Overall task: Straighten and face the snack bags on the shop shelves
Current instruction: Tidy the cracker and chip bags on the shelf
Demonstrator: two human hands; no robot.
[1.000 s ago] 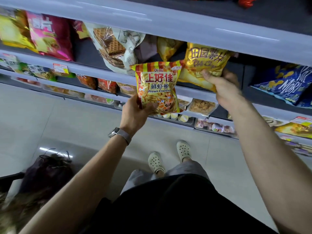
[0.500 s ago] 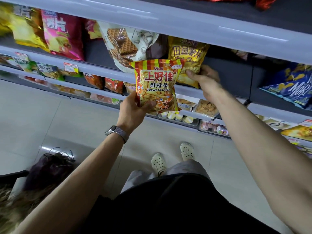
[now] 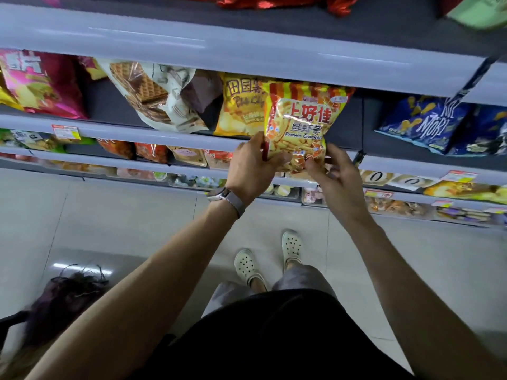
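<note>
Two-handed: held cracker bag (image 3: pixel 300 124) upright at the shelf (image 3: pixel 137 130) front, just right of chip bag (image 3: pixel 241 111). Pinched its lower left corner in left grip (image 3: pixel 253 165); touched its lower right with right grip (image 3: pixel 338 175), fingers loosely spread.

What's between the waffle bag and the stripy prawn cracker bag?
A yellow chip bag, right of the waffle bag and partly behind the prawn cracker bag, in the head view.

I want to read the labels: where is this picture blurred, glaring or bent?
Head view: prawn cracker bag soft but readable; price tag blurred; glare streaks on the upper shelf edge and floor; the wide lens bows straight lines.
</note>
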